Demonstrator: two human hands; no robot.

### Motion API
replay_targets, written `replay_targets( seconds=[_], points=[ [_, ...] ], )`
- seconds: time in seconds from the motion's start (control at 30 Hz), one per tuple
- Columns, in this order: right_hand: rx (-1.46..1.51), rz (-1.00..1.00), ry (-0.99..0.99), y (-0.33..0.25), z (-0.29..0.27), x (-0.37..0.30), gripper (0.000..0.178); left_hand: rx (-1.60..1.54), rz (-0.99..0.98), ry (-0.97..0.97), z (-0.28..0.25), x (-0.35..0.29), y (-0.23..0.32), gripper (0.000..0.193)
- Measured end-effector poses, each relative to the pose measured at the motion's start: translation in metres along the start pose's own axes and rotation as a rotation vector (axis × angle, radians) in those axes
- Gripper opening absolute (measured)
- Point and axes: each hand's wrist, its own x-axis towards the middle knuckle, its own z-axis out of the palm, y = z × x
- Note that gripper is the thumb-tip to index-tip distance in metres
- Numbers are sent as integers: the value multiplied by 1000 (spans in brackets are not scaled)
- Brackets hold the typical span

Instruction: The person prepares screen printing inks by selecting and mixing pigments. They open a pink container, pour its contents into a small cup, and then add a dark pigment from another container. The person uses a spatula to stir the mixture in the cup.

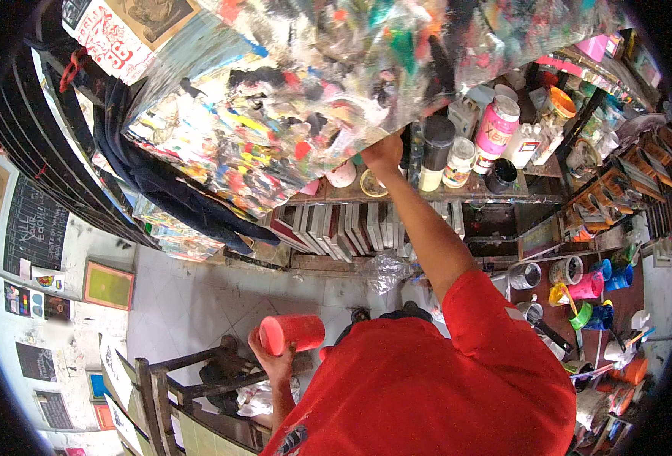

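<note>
My left hand is wrapped around a red cylindrical container, which lies tilted on its side above the floor. My right arm stretches far forward to a crowded shelf, where my right hand reaches in below the edge of a paint-smeared board. The board and the hand itself hide those fingers, so what they touch does not show. Close to that hand stand a round yellowish-rimmed pot, a pale pink tub and a dark-lidded jar.
More containers line the shelf, among them a pink-and-white jar and an orange-topped tub. Framed screens stand upright beneath. Paint pots crowd a bench at right. A dark wooden rack stands at lower left.
</note>
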Motion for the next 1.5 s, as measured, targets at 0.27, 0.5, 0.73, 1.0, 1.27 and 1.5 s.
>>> replay_targets(
  seconds=[0.27, 0.5, 0.73, 1.0, 1.27, 1.5],
  points=[
    [-253, -56, -56, 121, 97, 58, 62, 73, -36, 61, -23, -2, -41, 93],
    [-388, 70, -155, 147, 81, 46, 58, 5, -69, 112, -33, -7, -72, 91],
    [-429, 152, -215, 157, 97, 23, 54, 21, -23, 74, -38, -5, -83, 88],
    [-375, 147, -166, 151, 113, 19, 50, 96, 43, 14, -50, -17, -91, 79],
    [-190, -236, 98, 100, 84, 105, 46, 242, 22, -107, 8, 34, -40, 85],
    [5, -442, 107, 49, 36, 85, 43, 343, 444, -308, 97, 127, 63, 79]
  ],
)
